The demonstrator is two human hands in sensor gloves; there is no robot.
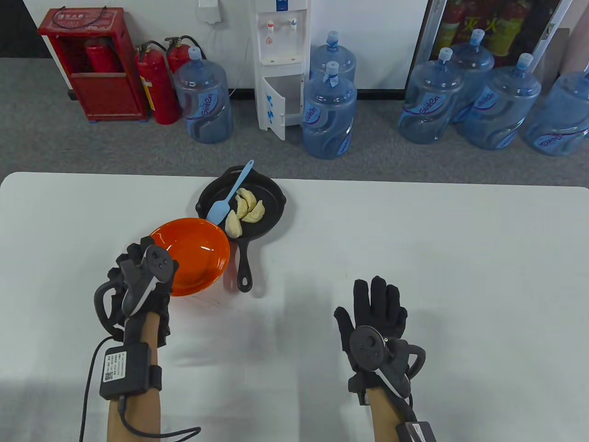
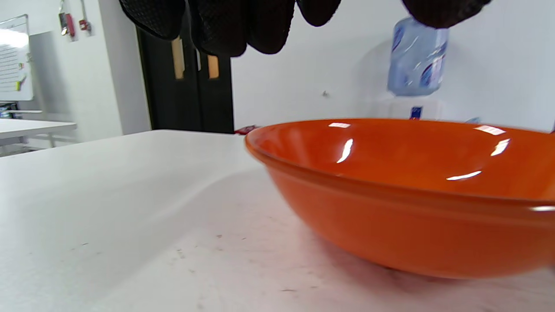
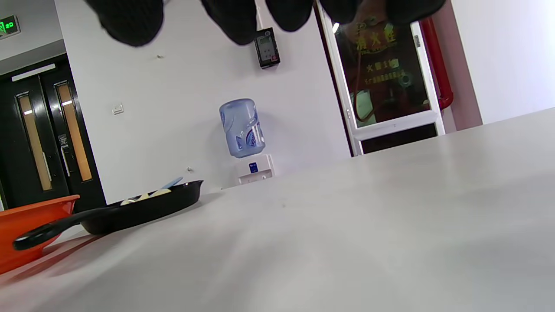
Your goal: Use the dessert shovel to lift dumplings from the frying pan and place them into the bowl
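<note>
A black frying pan (image 1: 272, 194) sits at the table's far middle, its handle pointing toward me. Three dumplings (image 1: 248, 210) lie in it, next to a blue dessert shovel (image 1: 224, 202) whose handle sticks out over the far rim. An empty orange bowl (image 1: 195, 251) stands just left of the pan handle. My left hand (image 1: 137, 258) hovers at the bowl's near-left rim; in the left wrist view its fingers (image 2: 234, 26) hang relaxed above the bowl (image 2: 412, 208), holding nothing. My right hand (image 1: 377, 299) is spread flat over bare table, well right of the pan (image 3: 143, 210).
The white table (image 1: 414, 239) stretches wide to the right. Beyond its far edge, on the floor, stand several water jugs (image 1: 329, 115), a dispenser (image 1: 281, 64) and fire extinguishers (image 1: 154, 87).
</note>
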